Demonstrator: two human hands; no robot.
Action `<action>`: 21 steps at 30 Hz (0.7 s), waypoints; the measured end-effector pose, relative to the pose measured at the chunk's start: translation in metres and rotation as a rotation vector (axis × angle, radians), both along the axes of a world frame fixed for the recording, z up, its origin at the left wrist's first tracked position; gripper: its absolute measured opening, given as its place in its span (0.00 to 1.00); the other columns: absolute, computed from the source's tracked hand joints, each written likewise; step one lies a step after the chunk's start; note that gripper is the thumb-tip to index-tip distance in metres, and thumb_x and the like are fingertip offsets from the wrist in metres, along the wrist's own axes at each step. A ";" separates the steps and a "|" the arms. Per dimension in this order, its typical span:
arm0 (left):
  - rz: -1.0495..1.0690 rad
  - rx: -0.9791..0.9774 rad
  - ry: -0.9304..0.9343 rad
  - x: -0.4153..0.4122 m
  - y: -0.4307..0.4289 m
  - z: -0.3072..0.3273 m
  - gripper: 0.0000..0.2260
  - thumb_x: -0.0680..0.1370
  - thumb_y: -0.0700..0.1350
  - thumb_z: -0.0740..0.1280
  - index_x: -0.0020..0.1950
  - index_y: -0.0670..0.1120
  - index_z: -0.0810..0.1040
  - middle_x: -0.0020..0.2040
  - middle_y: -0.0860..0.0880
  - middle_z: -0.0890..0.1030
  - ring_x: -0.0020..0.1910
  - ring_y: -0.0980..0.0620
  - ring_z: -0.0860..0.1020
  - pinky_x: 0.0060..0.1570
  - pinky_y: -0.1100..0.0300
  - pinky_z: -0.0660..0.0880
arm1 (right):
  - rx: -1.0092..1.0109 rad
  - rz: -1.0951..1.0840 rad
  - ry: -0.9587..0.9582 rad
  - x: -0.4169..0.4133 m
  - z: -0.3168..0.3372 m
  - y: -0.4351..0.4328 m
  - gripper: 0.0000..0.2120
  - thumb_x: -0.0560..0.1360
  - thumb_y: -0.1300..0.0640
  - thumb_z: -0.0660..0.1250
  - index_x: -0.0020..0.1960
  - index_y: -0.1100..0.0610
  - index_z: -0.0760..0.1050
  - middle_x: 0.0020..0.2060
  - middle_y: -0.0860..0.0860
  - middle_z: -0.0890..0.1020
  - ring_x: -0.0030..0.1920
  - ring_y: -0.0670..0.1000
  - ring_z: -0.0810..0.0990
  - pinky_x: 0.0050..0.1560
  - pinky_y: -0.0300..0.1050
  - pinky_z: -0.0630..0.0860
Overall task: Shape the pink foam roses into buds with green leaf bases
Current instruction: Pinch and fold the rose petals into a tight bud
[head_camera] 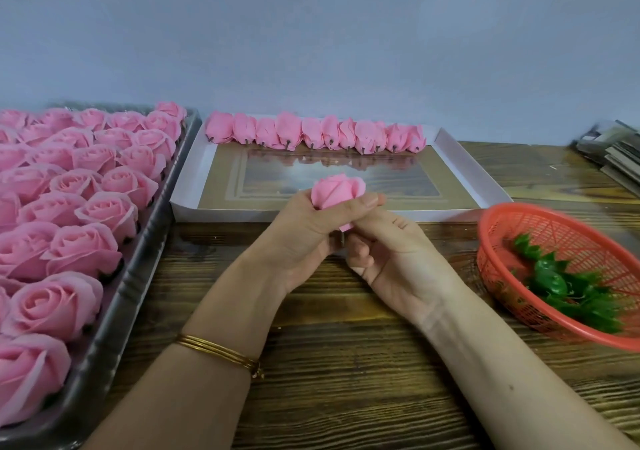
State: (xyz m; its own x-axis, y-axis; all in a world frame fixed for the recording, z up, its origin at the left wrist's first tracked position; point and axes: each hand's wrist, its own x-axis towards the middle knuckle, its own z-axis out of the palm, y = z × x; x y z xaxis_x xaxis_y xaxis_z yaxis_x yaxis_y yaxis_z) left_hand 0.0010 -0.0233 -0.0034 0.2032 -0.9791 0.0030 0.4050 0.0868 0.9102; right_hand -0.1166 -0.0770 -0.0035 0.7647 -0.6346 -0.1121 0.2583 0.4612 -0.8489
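Head view: the closing step is judged to be in hand. One pink foam rose (338, 190) is gripped by the left hand (304, 231), its petals squeezed into a bud above the near rim of the white tray (346, 214). The right hand (394, 255) is curled under the same rose, its fingers pinching at the dark stub (341, 241) (the contact is partly hidden). One of the green leaf bases (561, 283) is probably needed next. For that, the right hand would have to be freed, a base fetched from the red basket (502, 228) and slid up the stub. About ten closed buds (313, 134) are counted in one row, none with green seen. Roughly thirty open roses (83, 190) are seen in the grey tray (138, 276). The heaped bases cannot be counted.
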 end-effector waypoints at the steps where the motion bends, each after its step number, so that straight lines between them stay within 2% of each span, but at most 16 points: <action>1: -0.002 0.000 -0.009 0.000 0.001 0.001 0.30 0.68 0.45 0.73 0.63 0.27 0.72 0.34 0.48 0.78 0.30 0.57 0.78 0.31 0.62 0.75 | 0.018 0.013 -0.004 0.000 -0.001 -0.001 0.09 0.68 0.58 0.70 0.45 0.61 0.78 0.29 0.50 0.73 0.25 0.42 0.69 0.25 0.32 0.66; 3: -0.006 -0.002 -0.015 0.000 0.002 0.002 0.30 0.67 0.46 0.75 0.60 0.27 0.74 0.42 0.42 0.79 0.37 0.53 0.79 0.35 0.61 0.77 | 0.050 0.039 -0.009 0.000 -0.001 0.000 0.08 0.69 0.58 0.69 0.47 0.61 0.77 0.29 0.48 0.74 0.26 0.42 0.69 0.25 0.32 0.66; 5: 0.009 0.006 -0.035 0.001 0.003 0.001 0.30 0.65 0.49 0.77 0.58 0.31 0.76 0.52 0.36 0.77 0.47 0.47 0.78 0.40 0.60 0.77 | 0.082 0.065 -0.019 0.000 -0.001 0.000 0.06 0.72 0.59 0.67 0.47 0.60 0.77 0.30 0.48 0.74 0.25 0.41 0.69 0.25 0.32 0.65; 7: 0.016 0.023 -0.075 0.001 0.002 0.000 0.28 0.66 0.50 0.76 0.58 0.33 0.79 0.55 0.30 0.76 0.51 0.42 0.76 0.44 0.58 0.77 | 0.112 0.098 -0.025 0.000 0.000 0.001 0.05 0.73 0.59 0.66 0.46 0.58 0.79 0.31 0.48 0.74 0.25 0.42 0.69 0.25 0.31 0.65; 9: 0.050 0.032 -0.118 0.000 0.002 0.001 0.24 0.66 0.50 0.76 0.55 0.35 0.81 0.57 0.27 0.76 0.52 0.41 0.77 0.51 0.52 0.77 | 0.114 0.110 -0.006 -0.001 0.000 0.000 0.05 0.71 0.59 0.67 0.44 0.57 0.81 0.31 0.50 0.74 0.25 0.43 0.70 0.25 0.32 0.67; 10: 0.078 0.027 -0.136 0.000 0.002 0.000 0.23 0.66 0.50 0.76 0.53 0.34 0.81 0.55 0.29 0.78 0.52 0.42 0.78 0.53 0.50 0.76 | 0.104 0.098 0.011 -0.001 0.001 0.000 0.05 0.68 0.59 0.68 0.42 0.57 0.82 0.32 0.51 0.75 0.25 0.44 0.71 0.25 0.33 0.68; 12: 0.155 0.000 -0.184 -0.001 0.000 -0.003 0.18 0.70 0.46 0.75 0.50 0.32 0.80 0.46 0.37 0.82 0.47 0.47 0.81 0.49 0.53 0.78 | 0.081 0.036 0.052 -0.003 0.003 -0.001 0.06 0.65 0.60 0.67 0.37 0.57 0.83 0.35 0.55 0.78 0.25 0.46 0.72 0.25 0.34 0.68; 13: 0.202 -0.013 -0.218 -0.002 0.000 -0.004 0.13 0.72 0.42 0.74 0.48 0.33 0.80 0.43 0.40 0.83 0.43 0.49 0.83 0.45 0.56 0.80 | 0.069 -0.009 0.074 -0.003 0.004 -0.002 0.06 0.64 0.60 0.66 0.36 0.57 0.83 0.36 0.56 0.80 0.25 0.46 0.72 0.25 0.34 0.67; 15: 0.303 -0.027 -0.324 -0.006 -0.001 -0.005 0.05 0.74 0.39 0.73 0.43 0.37 0.81 0.38 0.41 0.84 0.39 0.51 0.83 0.40 0.59 0.80 | 0.027 -0.117 0.114 -0.005 0.005 -0.003 0.07 0.69 0.60 0.65 0.38 0.58 0.82 0.35 0.55 0.81 0.25 0.48 0.71 0.23 0.35 0.66; 17: 0.392 -0.025 -0.486 -0.008 -0.003 -0.007 0.06 0.73 0.39 0.75 0.41 0.37 0.80 0.38 0.40 0.82 0.37 0.54 0.80 0.39 0.58 0.78 | -0.039 -0.201 0.149 -0.005 0.006 -0.004 0.07 0.68 0.56 0.69 0.40 0.60 0.79 0.33 0.53 0.79 0.25 0.48 0.69 0.22 0.36 0.63; 19: 0.434 -0.006 -0.638 -0.009 -0.004 -0.009 0.08 0.72 0.43 0.76 0.37 0.44 0.79 0.33 0.48 0.80 0.34 0.56 0.76 0.37 0.57 0.74 | -0.103 -0.241 0.196 -0.005 0.006 -0.004 0.16 0.61 0.53 0.76 0.43 0.60 0.75 0.32 0.51 0.76 0.26 0.48 0.69 0.23 0.38 0.60; 21: 0.437 0.003 -0.704 -0.010 -0.004 -0.010 0.11 0.70 0.46 0.76 0.34 0.51 0.76 0.30 0.55 0.77 0.32 0.58 0.75 0.35 0.59 0.72 | -0.134 -0.254 0.232 -0.003 0.005 -0.004 0.17 0.62 0.51 0.75 0.43 0.58 0.73 0.30 0.49 0.74 0.26 0.47 0.69 0.25 0.39 0.60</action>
